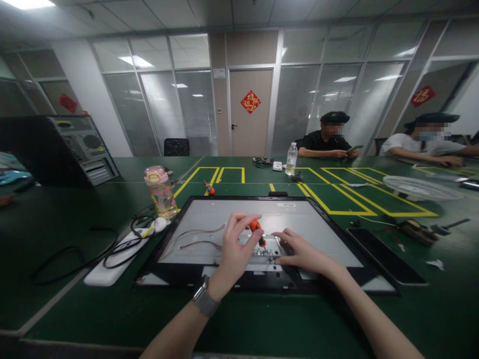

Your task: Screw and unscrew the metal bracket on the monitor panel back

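Observation:
An opened flat display panel (239, 209) with a black frame and grey metal back lies flat on the green table. My left hand (239, 244) is closed around the orange-and-black handle of a screwdriver (256, 227), held upright with its tip down at a metal bracket area (267, 254) near the panel's lower edge. Beside it, my right hand (301, 249) rests on the panel, thumb and fingers apart on either side of that area. Thin wires (198, 244) run across the panel to the left. Whatever the screwdriver tip meets is too small to make out.
A pink-lidded bottle (160, 192) and a white power strip (118, 257) with black cables stand left. On the right lie a black phone-like slab (385, 254) and a brown device (417, 232). A computer case (63, 149) is far left. Two people sit across the table.

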`<state>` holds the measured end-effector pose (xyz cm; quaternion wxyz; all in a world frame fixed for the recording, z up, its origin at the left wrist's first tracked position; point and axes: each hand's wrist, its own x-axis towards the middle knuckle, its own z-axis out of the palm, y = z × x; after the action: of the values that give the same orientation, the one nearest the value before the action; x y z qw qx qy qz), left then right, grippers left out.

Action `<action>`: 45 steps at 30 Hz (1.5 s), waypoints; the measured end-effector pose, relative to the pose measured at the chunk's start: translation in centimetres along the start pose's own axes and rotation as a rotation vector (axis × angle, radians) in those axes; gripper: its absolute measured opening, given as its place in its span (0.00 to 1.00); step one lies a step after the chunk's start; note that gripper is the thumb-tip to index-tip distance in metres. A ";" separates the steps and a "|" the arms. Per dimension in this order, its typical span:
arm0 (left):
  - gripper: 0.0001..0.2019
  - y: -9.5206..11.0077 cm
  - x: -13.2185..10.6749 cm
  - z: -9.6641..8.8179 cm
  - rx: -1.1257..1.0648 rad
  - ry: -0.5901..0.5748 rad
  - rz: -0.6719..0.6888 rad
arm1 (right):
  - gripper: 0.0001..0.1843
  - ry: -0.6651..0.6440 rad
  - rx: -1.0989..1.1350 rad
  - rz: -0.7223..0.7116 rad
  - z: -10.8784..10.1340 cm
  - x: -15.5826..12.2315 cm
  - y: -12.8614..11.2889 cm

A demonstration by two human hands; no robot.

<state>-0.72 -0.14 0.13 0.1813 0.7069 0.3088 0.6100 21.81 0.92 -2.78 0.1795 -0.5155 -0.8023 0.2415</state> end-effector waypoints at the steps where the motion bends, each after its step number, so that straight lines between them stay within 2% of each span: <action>1: 0.10 -0.1 0.0 0.1 0.012 0.014 0.005 | 0.35 0.001 -0.001 0.002 0.0 0.0 0.0; 4: 0.12 -0.2 0.1 0.2 0.012 0.016 -0.003 | 0.35 -0.002 0.000 0.013 0.1 0.0 0.0; 8: 0.16 -0.2 0.0 0.2 -0.055 -0.040 -0.060 | 0.35 -0.006 0.000 0.014 0.1 0.1 0.1; 11: 0.14 -0.2 -0.2 0.2 -0.054 -0.053 -0.039 | 0.35 -0.003 -0.008 0.011 0.1 0.1 0.2; 16: 0.09 -0.3 -0.1 0.3 0.016 0.021 0.017 | 0.34 0.004 -0.009 -0.001 0.1 0.1 0.2; 22: 0.15 0.0 0.1 0.0 -0.059 -0.030 -0.034 | 0.34 0.001 0.007 0.007 0.1 0.1 0.3; 30: 0.10 -0.3 0.0 0.1 0.010 0.012 -0.020 | 0.36 0.003 0.005 0.015 0.2 0.1 0.3; 36: 0.16 -0.1 0.1 0.0 -0.067 -0.033 -0.067 | 0.36 0.002 0.023 0.017 0.2 0.2 0.4; 42: 0.11 -0.1 0.1 0.0 -0.003 -0.002 -0.011 | 0.35 0.006 0.020 0.011 0.2 0.2 0.4; 45: 0.12 0.0 0.1 0.0 -0.025 -0.032 0.009 | 0.35 0.005 0.016 0.013 0.2 0.2 0.3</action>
<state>-0.71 -0.09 0.17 0.1926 0.7155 0.2950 0.6033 21.89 1.15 -3.09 0.1840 -0.5200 -0.7964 0.2480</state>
